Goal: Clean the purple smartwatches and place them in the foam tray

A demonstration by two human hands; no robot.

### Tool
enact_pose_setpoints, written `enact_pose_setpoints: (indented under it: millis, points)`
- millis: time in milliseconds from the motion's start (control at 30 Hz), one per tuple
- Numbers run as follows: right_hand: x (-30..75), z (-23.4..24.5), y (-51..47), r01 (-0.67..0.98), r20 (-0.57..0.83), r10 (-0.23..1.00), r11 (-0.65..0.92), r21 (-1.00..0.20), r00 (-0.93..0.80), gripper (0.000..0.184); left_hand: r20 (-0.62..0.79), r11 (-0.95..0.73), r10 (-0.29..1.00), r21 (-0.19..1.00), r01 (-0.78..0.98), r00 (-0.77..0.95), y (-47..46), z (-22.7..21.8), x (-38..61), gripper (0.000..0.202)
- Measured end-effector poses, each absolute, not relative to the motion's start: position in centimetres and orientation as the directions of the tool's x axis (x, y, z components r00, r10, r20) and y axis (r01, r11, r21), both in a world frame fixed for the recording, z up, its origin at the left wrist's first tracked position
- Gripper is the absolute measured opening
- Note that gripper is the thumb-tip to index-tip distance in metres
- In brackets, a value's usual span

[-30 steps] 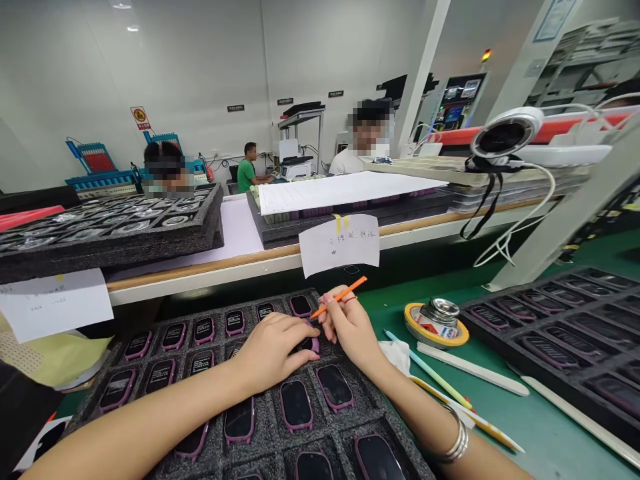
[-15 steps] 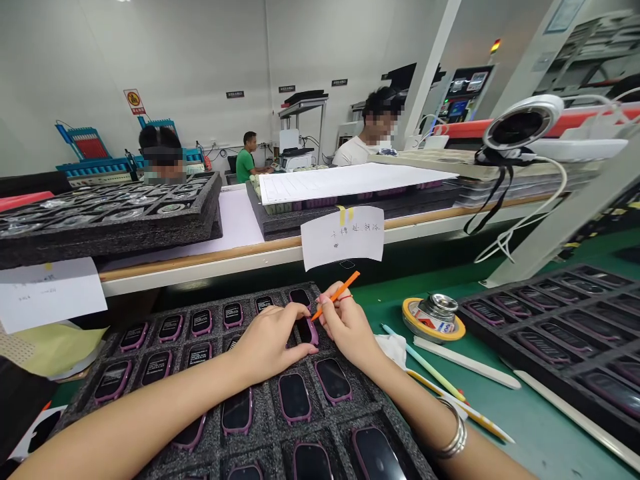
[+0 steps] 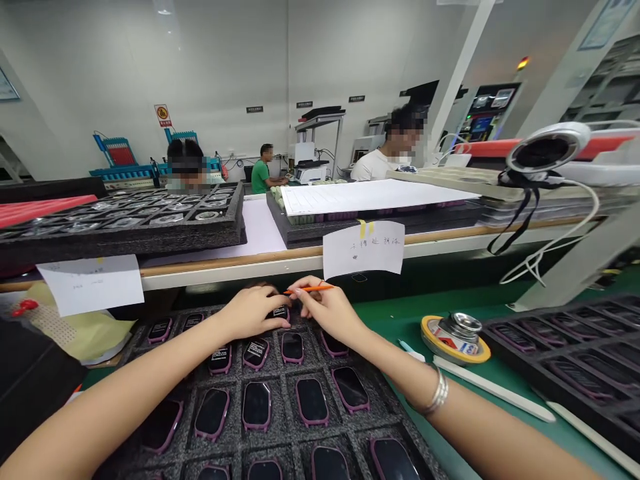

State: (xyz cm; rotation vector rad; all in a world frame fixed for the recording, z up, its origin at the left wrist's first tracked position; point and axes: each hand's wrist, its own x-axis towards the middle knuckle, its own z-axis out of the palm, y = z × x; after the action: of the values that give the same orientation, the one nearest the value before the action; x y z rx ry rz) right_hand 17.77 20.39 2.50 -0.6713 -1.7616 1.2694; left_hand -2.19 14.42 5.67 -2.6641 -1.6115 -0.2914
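Purple-framed smartwatches lie face up in the pockets of a dark foam tray (image 3: pixel 277 373). At the tray's far row, my left hand (image 3: pixel 250 312) spans one smartwatch (image 3: pixel 281 313) with white text on its screen, thumb at the near edge and fingers at the far edge. My right hand (image 3: pixel 330 310) pinches a thin orange stick (image 3: pixel 314 289), its tip pointing left beside that watch. The exact contact of the tip is hidden by the fingers. Another smartwatch (image 3: pixel 334 345) sits partly under my right wrist.
Right of the tray lie a yellow tape roll (image 3: pixel 429 337) with a metal-topped container (image 3: pixel 463 325) and a pale flat strip (image 3: pixel 493 389). A second watch tray (image 3: pixel 540 373) stands far right. A shelf edge (image 3: pixel 250 264) with hanging paper notes (image 3: pixel 364 250) crosses ahead. Several people sit beyond.
Both hands have moved from the watch at the far right of the tray to one further left in the far row. The orange stick now lies flatter. The whole view has shifted.
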Motion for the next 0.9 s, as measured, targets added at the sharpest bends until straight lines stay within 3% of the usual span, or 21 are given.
enact_pose_setpoints:
  millis: [300,600,800,900]
  points:
    - [15.8,-1.4,22.4,-0.163,0.234,0.829,0.174,-0.971,-0.507,0.028,0.324,-0.557,0.815,0.214,0.803,0.480,13.5,3.3,-3.1,0.021]
    - [16.4,-1.6,22.3,-0.201,0.199,0.832,0.108,-0.974,-0.518,0.030,0.327,-0.548,0.826,0.278,0.789,0.459,13.4,3.5,-2.9,0.019]
    - [16.3,-1.6,22.1,-0.187,0.222,0.812,0.141,-0.972,-0.539,0.029,0.327,-0.448,0.882,0.358,0.819,0.340,13.0,3.4,-2.8,0.052]
    - [16.3,-1.4,21.9,-0.183,0.243,0.800,0.168,-0.969,-0.549,0.029,0.316,-0.424,0.895,0.377,0.823,0.316,12.9,3.3,-2.8,0.056]
